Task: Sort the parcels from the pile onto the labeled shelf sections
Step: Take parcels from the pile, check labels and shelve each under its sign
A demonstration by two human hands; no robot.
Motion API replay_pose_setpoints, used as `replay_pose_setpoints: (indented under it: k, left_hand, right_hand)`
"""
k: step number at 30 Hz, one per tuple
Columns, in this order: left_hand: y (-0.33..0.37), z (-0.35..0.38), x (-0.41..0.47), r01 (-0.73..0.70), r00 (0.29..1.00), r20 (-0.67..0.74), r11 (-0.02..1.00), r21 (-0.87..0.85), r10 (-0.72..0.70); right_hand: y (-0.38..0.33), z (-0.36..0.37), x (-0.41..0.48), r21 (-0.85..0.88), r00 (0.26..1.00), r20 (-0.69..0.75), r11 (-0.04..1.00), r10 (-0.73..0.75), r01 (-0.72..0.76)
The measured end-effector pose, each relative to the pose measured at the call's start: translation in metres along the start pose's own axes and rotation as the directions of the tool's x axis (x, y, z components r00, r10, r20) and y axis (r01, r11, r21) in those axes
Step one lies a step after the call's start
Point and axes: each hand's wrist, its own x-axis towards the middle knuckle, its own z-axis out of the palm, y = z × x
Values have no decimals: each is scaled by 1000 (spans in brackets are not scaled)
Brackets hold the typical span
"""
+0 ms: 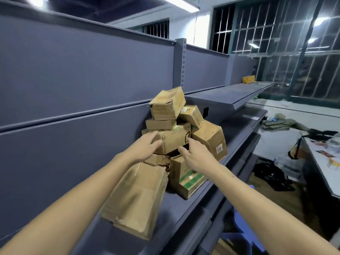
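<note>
A pile of brown cardboard parcels (167, 107) is stacked on the grey metal shelf (187, 210) against its back panel. Both my hands reach into the middle of the pile. My left hand (147, 146) lies with straight fingers on the left end of a long printed box (173, 138). My right hand (193, 153) touches that box's right end and underside, fingers extended. Below lie a large taped parcel (136, 199) at the front and a box with green print (185, 179).
A raised shelf section (230, 94) continues to the right, with a single yellow parcel (248, 79) at its far end. A white table (323, 162) with clutter stands at the right; black bags and cloth lie on the floor. A blue stool (244, 218) is below.
</note>
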Motion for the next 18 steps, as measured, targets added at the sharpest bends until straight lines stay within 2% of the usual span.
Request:
replay_pose_setpoints:
  k: [5,8,12,18]
  left_hand:
    - [16,-31,73,12,982,-186,994,-107,-32]
    - [15,-44,120,80,953,-277,984,-161,-123]
    - [7,-43,157,104,942,-291,970,-222,-167]
    - [-5,-30,175,90,944,-276,944,-318,-183]
  right_hand:
    - [-3,-4,103,138,987,-110,982,-116,131]
    - [-11,-8,152,212,963,-202,952,-177,219]
    - [-13,-7,190,277,947,-220,916,-235,291]
    - [-16,8,213,348,945,-238,889,-224,298]
